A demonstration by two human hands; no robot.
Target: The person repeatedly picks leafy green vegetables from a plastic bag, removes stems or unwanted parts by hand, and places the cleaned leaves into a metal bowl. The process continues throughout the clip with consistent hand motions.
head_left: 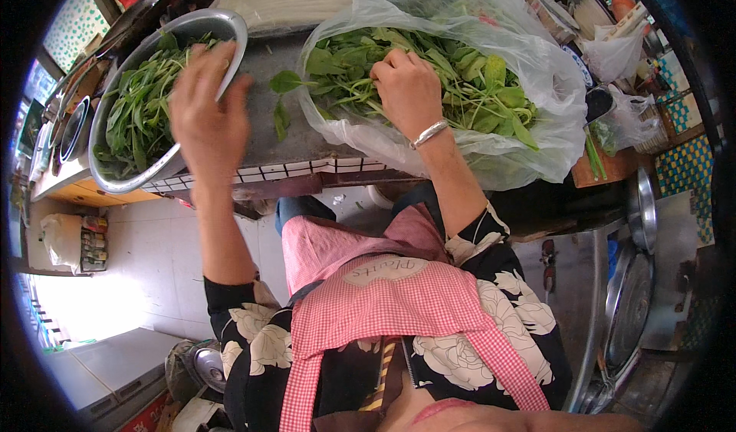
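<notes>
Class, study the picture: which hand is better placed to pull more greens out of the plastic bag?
Likely the right hand: it already rests in the greens inside the plastic bag. The left hand is over the metal bowl.

grey counter (264,137) | metal bowl (222,22) | greens bag (537,72) | loose leaves (284,95)

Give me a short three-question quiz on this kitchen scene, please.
1. True or false: the left hand rests at the rim of the metal bowl.
2. What does the right hand reach into: A a pot, B a clear plastic bag, C a drawer?
3. What fills both bowl and bag?

Key: 1 true. 2 B. 3 Leafy green vegetables.
</notes>
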